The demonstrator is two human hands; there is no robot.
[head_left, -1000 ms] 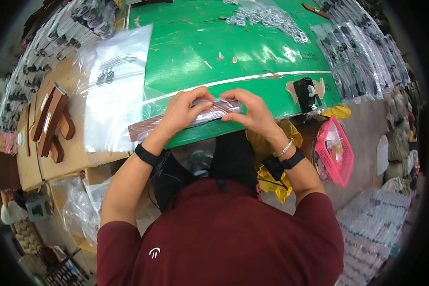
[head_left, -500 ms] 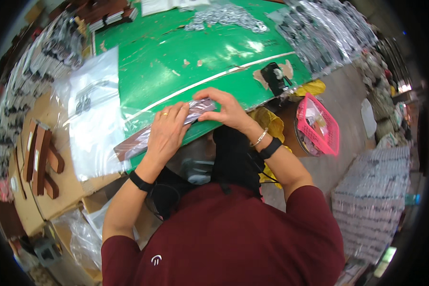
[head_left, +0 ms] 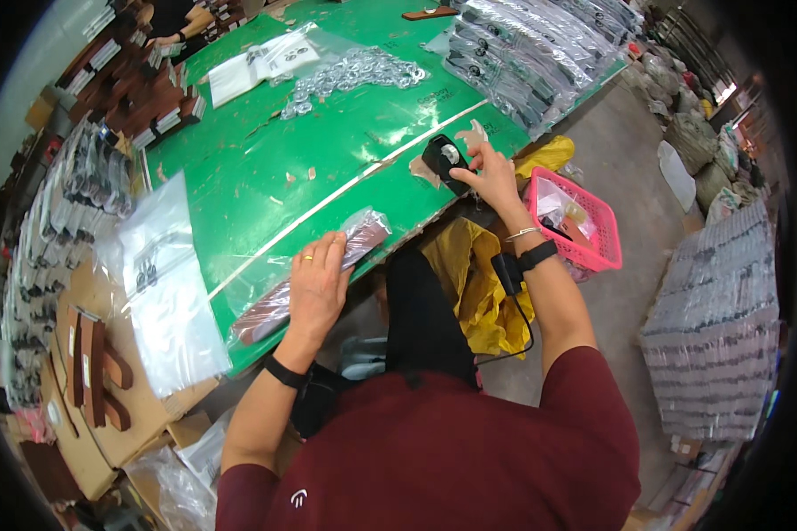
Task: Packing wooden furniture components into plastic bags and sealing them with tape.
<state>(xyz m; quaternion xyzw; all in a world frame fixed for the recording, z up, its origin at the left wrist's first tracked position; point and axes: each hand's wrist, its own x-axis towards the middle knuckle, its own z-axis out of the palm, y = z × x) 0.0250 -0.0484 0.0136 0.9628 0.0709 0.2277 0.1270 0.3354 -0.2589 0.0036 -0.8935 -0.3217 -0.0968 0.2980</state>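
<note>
My left hand (head_left: 317,288) lies over a long brown strip in a clear plastic bag (head_left: 368,234), its fingers pressed together on it at the near edge of the green tabletop (head_left: 239,186). Both ends of the strip show beyond the hand. Farther right, my right hand (head_left: 494,183) is at the end of a black tape dispenser (head_left: 438,152) on the table. Its thumb and forefinger curl toward each other there; what lies between the tips is too small to make out. Flat clear plastic bags (head_left: 164,292) are piled left of the strip.
A heap of small grey metal parts (head_left: 354,78) lies at the far side, near bagged parts (head_left: 514,62). A pink basket (head_left: 613,232) and yellow sheeting (head_left: 469,292) are by my right arm. Brown wooden pieces (head_left: 88,363) rest on cardboard at left. Someone's arm (head_left: 199,19) shows at the back.
My right hand has left the bagged strip and moved right and away to the tape dispenser. My left hand stays on the strip. The view has shifted.
</note>
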